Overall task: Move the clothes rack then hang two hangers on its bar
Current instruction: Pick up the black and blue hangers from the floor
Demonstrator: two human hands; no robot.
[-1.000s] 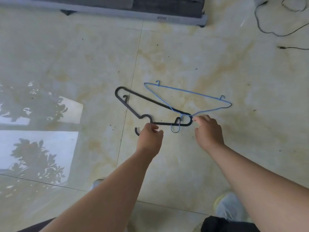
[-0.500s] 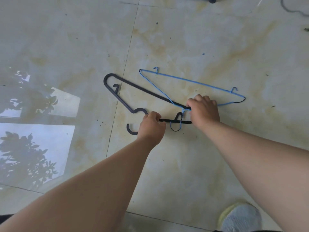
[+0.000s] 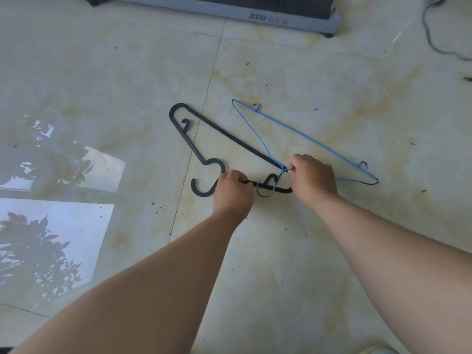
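Observation:
Two hangers lie overlapping on the pale tiled floor. The black plastic hanger (image 3: 219, 131) is on the left, with its hook curling near my left hand (image 3: 233, 194). That hand is closed on the black hanger's lower bar, just right of the hook. The thin blue wire hanger (image 3: 306, 137) stretches to the right, and its neck crosses the black one. My right hand (image 3: 313, 178) pinches the blue hanger at its twisted neck. No clothes rack shows in the head view.
A grey base with "HSM" lettering (image 3: 268, 17) runs along the top edge. A dark cable (image 3: 434, 44) loops at the top right. Window light with plant shadows (image 3: 48, 238) falls on the floor at left.
Both hands came down onto the hangers: the left closed on the black hanger's bar, the right slid to the blue hanger's neck and pinched it. The camera view shifted slightly.

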